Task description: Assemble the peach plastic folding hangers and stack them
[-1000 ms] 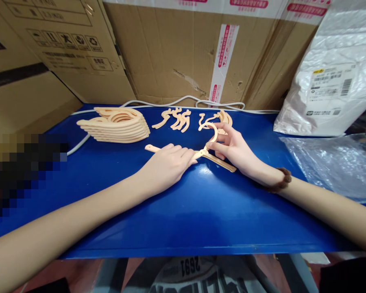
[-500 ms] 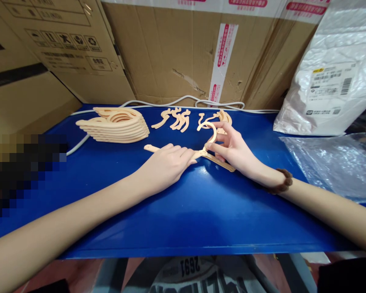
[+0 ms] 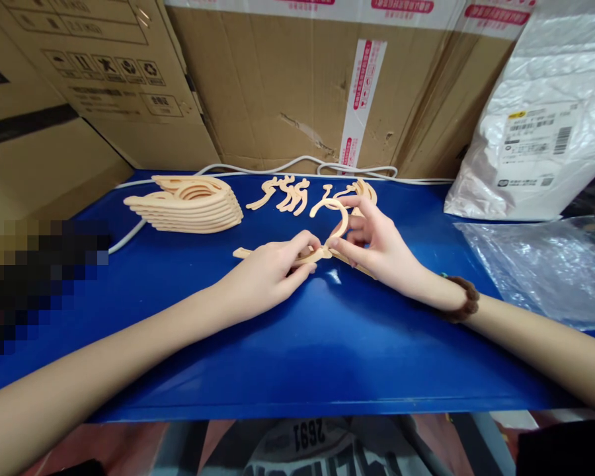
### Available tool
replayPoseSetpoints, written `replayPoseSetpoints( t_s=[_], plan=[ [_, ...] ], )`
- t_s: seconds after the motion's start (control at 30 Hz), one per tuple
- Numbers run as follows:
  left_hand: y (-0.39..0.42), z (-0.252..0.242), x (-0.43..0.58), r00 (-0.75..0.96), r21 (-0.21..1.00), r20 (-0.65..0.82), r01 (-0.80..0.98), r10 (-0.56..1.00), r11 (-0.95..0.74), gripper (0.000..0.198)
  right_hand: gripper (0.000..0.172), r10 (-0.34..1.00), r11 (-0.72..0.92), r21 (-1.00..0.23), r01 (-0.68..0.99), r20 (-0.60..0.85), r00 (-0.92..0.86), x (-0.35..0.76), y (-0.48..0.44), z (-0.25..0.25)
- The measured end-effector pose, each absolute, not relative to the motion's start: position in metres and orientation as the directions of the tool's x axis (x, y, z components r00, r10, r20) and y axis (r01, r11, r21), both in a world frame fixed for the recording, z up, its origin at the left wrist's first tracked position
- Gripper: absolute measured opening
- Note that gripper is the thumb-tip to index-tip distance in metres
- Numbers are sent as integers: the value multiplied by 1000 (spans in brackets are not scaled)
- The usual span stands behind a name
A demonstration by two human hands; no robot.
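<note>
A peach plastic hanger (image 3: 242,253) lies partly lifted over the blue table (image 3: 297,350), its middle between my hands. My left hand (image 3: 270,271) pinches the hanger's body near the centre. My right hand (image 3: 377,248) holds the curved peach hook piece (image 3: 341,221) where it meets the hanger's middle, fingers closed round it. The hanger's right arm is mostly hidden behind my right hand.
A stack of finished peach hangers (image 3: 188,201) sits at the back left. Loose hook pieces (image 3: 287,194) and another small pile (image 3: 365,190) lie behind my hands. A white cable (image 3: 277,166) runs along the cardboard boxes (image 3: 287,79). White bags (image 3: 540,119) and clear plastic (image 3: 545,271) lie right.
My left hand went from lying flat on the hanger to pinching and lifting its middle. My right hand shifted slightly left, and the hook piece tilted leftward with it.
</note>
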State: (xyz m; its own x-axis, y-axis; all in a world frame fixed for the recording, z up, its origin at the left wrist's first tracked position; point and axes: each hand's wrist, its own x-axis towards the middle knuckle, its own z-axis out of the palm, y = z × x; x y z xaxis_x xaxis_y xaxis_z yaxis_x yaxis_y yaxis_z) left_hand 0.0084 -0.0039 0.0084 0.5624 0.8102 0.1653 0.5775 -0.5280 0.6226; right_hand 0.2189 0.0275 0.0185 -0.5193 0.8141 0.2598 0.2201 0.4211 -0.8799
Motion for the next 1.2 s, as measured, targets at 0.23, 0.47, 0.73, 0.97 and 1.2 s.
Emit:
replayPoseSetpoints(
  t_s=[0.23,0.47,0.73,0.97,1.2],
  plan=[
    [1,8,9,499,904,56,342,865,-256,25,64,761,616,-626,479,317,-565,222,28,25],
    [12,11,6,391,985,-74,172,917,7,23,40,736,674,-180,716,249,-630,230,33,32],
    [14,15,1,336,944,-319,29,886,329,15,25,648,745,107,659,118,-752,228,33,31],
    [16,14,3,344,945,-290,-43,893,324,10,23,596,748,255,613,148,-789,227,36,21],
    [16,14,5,327,945,-293,-41,898,324,9,20,603,752,191,630,186,-776,224,36,8]
  ],
)
